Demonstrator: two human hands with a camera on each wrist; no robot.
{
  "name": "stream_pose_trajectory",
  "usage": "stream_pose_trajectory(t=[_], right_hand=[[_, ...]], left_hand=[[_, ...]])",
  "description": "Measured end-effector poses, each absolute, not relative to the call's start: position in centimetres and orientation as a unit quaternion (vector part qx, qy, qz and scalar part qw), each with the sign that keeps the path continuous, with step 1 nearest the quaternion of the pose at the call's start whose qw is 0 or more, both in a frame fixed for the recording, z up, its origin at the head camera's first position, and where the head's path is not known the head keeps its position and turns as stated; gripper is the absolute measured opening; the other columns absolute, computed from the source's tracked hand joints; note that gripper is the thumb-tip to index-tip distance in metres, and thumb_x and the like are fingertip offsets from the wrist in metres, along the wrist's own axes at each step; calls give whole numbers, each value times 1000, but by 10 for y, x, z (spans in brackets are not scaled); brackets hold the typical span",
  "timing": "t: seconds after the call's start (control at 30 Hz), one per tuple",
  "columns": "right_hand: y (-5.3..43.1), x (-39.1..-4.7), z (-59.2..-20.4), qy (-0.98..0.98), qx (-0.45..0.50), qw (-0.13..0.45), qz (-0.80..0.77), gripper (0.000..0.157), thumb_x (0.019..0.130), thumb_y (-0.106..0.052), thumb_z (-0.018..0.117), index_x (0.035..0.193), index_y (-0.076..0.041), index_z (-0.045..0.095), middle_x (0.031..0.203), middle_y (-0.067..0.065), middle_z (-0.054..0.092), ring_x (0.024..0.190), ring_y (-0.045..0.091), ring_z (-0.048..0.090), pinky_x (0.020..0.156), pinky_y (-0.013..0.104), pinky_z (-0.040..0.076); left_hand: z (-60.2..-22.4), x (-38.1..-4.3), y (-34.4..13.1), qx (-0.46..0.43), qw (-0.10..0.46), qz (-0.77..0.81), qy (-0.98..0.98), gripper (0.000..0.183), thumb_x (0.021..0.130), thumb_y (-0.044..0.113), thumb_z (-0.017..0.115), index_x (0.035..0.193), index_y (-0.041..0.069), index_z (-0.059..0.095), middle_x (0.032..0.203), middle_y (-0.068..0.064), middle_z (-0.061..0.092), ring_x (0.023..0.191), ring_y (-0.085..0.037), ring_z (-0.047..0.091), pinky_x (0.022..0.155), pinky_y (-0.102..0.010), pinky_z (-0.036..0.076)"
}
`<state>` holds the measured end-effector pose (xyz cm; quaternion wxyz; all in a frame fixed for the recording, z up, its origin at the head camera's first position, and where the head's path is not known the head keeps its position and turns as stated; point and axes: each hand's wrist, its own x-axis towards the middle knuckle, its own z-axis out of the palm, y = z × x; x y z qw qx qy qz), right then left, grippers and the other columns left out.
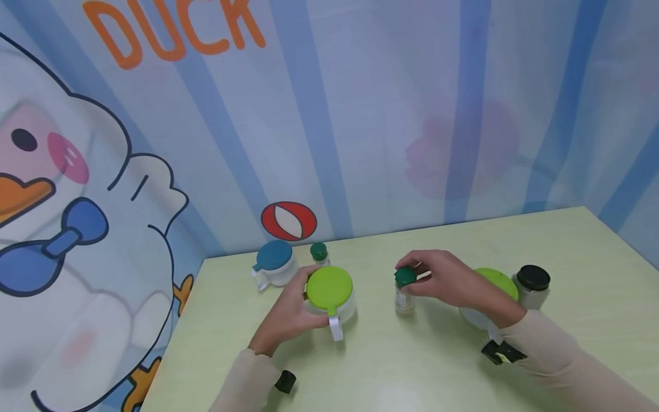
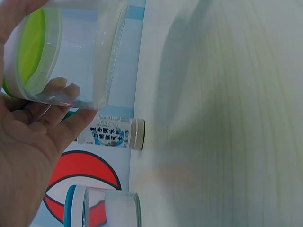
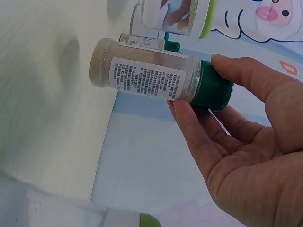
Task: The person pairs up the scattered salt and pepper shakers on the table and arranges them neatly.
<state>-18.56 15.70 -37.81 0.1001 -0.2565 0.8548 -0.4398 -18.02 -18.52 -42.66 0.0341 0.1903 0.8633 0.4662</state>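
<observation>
My left hand (image 1: 294, 313) grips a clear seasoning jar (image 2: 78, 56) with a lime-green lid (image 1: 329, 288) and a white handle; in the left wrist view its base is off the table. To the right, my right hand (image 1: 449, 281) pinches a small spice bottle (image 3: 142, 73) near its green cap (image 1: 405, 276). This bottle has a white printed label and pale brown contents, and it lies raised above the tabletop in the right wrist view. Behind the left-hand jar stands another green-capped spice bottle (image 2: 109, 132), partly hidden in the head view.
A blue-lidded jar (image 1: 275, 256) with a handle stands at the back left. Beyond my right forearm are another lime-lidded jar (image 1: 498, 279), partly covered, and a black-lidded jar (image 1: 533, 280). The pale table (image 1: 412, 366) meets a printed blue backdrop (image 1: 381, 114) at its rear edge.
</observation>
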Motion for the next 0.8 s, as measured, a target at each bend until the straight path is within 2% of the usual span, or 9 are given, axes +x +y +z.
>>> stream_pose_trajectory(t=[0.47,0.8], right_hand=[[171,-181,-379,859,-244,110,-437,39,90,-11,76,126,-1,64,114,7,69,109,27,68,78,25,59],[178,-177,-380,855,-244,116,-443,37,90,-9,75,124,0,64,114,8,69,108,27,68,77,25,58]], left_hand=[[-427,-181,-159,214,48,472,854,91,73,27,92,147,24,40,142,6,49,131,-19,48,106,-54,48],[-430,-179,-136,229,64,473,848,91,73,27,91,147,22,39,141,6,50,128,-17,49,105,-47,49]])
